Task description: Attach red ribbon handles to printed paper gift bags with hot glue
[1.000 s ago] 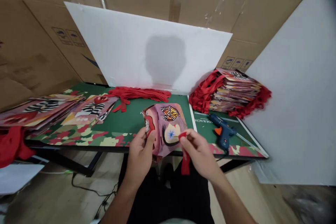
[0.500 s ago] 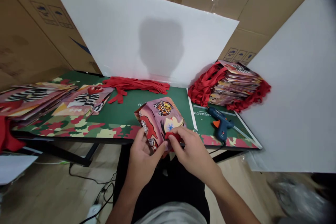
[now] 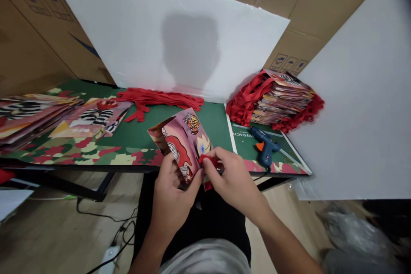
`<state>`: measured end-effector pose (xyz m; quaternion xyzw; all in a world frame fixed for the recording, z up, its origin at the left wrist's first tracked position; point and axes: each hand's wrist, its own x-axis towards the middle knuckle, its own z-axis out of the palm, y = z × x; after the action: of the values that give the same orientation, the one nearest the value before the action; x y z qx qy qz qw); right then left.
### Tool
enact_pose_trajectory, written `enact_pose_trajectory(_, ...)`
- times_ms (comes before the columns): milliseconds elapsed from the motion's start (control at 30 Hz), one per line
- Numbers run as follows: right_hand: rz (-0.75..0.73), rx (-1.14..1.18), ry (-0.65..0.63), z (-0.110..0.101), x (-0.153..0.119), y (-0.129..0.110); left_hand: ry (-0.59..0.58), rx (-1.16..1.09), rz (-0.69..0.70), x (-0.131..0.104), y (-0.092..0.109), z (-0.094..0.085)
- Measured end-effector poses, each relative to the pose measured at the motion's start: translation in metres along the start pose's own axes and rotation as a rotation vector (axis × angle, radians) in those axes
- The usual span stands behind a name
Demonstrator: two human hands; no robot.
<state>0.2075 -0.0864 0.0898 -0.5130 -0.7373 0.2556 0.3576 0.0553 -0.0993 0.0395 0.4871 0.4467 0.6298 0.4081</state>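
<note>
A folded printed paper bag [image 3: 184,137] with a butterfly and striped shapes is held above the table's front edge, tilted, its left end gaping. My left hand [image 3: 175,190] grips its lower left side, with the thumb on the printed face. In my right hand [image 3: 229,175], thumb and fingers pinch a red ribbon [image 3: 207,160] against the bag's lower right part. A bit of red shows below the bag too. How the ribbon passes through the bag is hidden by my fingers.
Red ribbons [image 3: 160,97] lie at the table's back. Flat printed sheets [image 3: 93,117] are at left. A stack of printed pieces [image 3: 282,102] with red ribbons stands at right, behind a blue glue gun [image 3: 266,147]. Cables [image 3: 125,231] run across the floor.
The bag has turned a little and its left end gapes wider. More red shows under its lower edge. Both hands keep their hold, and the whole view has shifted slightly.
</note>
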Motion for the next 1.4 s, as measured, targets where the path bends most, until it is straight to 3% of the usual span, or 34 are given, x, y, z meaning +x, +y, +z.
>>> enact_pose_trajectory(800, 0.033, 0.023, -0.038, -0.007, -0.003, -0.008, -0.007, 0.052, 0.004, -0.004, -0.004, 0.001)
enact_pose_trajectory(1133, 0.065, -0.155, 0.005, -0.002, -0.001, -0.008, -0.032, 0.064, 0.041, -0.011, -0.003, 0.004)
enact_pose_trajectory(1400, 0.038, -0.131, -0.114, -0.022, 0.0, -0.014, -0.085, 0.129, 0.063, -0.012, -0.008, 0.004)
